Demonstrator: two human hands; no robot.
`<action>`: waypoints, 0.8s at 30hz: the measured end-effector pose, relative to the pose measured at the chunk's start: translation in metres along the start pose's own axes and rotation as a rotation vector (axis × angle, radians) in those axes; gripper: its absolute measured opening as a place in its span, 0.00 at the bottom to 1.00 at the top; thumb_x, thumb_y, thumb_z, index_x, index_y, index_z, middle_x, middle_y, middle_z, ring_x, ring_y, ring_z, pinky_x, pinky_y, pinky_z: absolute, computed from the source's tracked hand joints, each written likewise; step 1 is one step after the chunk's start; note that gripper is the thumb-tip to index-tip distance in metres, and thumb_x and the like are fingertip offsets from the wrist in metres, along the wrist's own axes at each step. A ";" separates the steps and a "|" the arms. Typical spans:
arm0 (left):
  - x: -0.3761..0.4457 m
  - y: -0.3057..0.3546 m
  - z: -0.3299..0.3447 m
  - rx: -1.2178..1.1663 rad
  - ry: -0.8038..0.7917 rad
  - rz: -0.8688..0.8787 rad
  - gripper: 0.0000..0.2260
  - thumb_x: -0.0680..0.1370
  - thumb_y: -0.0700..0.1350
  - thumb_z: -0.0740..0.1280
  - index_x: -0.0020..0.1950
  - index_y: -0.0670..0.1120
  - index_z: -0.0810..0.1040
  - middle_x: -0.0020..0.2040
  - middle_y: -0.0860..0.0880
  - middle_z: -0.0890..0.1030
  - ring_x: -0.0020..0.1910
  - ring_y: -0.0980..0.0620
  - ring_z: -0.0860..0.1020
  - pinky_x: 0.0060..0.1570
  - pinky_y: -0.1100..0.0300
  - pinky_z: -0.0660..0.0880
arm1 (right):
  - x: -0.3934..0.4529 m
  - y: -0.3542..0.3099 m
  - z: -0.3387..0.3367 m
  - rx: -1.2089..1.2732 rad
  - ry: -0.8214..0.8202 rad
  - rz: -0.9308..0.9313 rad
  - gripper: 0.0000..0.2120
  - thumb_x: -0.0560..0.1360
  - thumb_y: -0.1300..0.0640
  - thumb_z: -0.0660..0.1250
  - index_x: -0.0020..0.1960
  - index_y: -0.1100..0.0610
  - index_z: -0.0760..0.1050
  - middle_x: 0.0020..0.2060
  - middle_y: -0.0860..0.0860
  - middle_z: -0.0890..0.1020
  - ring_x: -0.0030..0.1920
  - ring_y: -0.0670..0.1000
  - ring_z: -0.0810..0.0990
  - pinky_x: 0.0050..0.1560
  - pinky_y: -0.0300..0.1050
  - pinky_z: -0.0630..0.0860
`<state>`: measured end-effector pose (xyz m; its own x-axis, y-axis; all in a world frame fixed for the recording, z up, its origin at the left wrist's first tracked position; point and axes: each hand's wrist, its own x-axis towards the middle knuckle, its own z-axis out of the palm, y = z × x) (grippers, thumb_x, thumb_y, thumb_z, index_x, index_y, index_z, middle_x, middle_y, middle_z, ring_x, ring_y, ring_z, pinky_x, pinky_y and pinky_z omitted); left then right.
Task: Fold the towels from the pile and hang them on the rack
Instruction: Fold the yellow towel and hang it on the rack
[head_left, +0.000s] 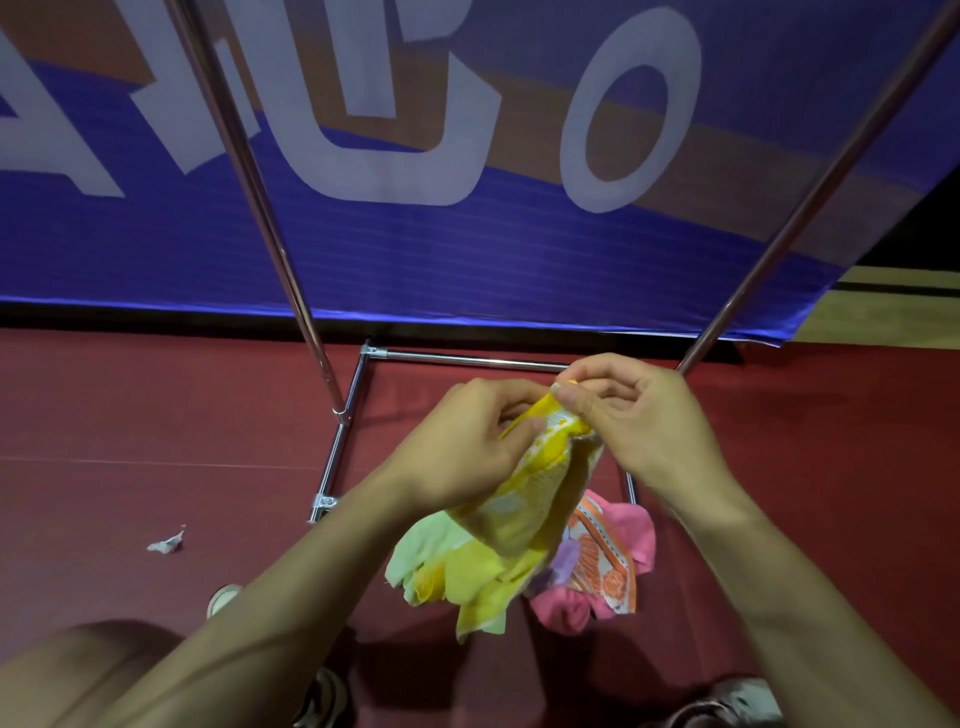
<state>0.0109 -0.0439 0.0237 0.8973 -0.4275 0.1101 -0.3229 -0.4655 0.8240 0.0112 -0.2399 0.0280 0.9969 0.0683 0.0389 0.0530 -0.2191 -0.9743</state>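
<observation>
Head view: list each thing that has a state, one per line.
Yellow towel: lifted, bunched, pinched at its top by both hands.
Left hand: pinching the towel.
Right hand: pinching the towel.
Towel pile: crumpled on the floor, unfolded.
Rack: standing, no towel visible on it.

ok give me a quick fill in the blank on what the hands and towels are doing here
1. Both hands pinch the top edge of a ____ towel.
2. The pile of towels lies on the ____ floor.
3. The rack's metal bars carry ____ towels so far.
4. The left hand and right hand hold the towel ____ the pile.

Missing words: yellow; red; no; above
</observation>
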 end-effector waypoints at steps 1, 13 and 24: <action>0.000 0.000 -0.001 0.024 -0.002 0.007 0.12 0.82 0.44 0.66 0.63 0.49 0.83 0.52 0.55 0.87 0.52 0.61 0.84 0.55 0.54 0.80 | 0.000 0.002 0.000 -0.067 0.018 -0.036 0.03 0.73 0.54 0.78 0.45 0.49 0.85 0.40 0.54 0.86 0.41 0.45 0.84 0.48 0.45 0.79; -0.004 0.012 -0.013 -0.026 -0.031 0.004 0.06 0.79 0.52 0.70 0.49 0.51 0.80 0.39 0.49 0.83 0.39 0.49 0.81 0.42 0.47 0.77 | 0.002 0.010 0.001 -0.081 -0.204 -0.056 0.13 0.75 0.43 0.70 0.41 0.52 0.79 0.35 0.55 0.85 0.37 0.49 0.78 0.40 0.48 0.73; 0.001 0.015 -0.054 -0.245 0.124 0.050 0.07 0.84 0.43 0.65 0.49 0.42 0.79 0.41 0.51 0.79 0.41 0.58 0.76 0.44 0.62 0.74 | -0.009 0.007 0.008 -0.417 -0.581 0.092 0.13 0.73 0.37 0.73 0.51 0.44 0.84 0.45 0.37 0.88 0.47 0.37 0.85 0.53 0.40 0.81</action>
<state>0.0233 -0.0098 0.0659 0.9171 -0.3397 0.2087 -0.2986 -0.2386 0.9241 0.0019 -0.2339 0.0187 0.8126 0.5127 -0.2770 0.1035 -0.5948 -0.7972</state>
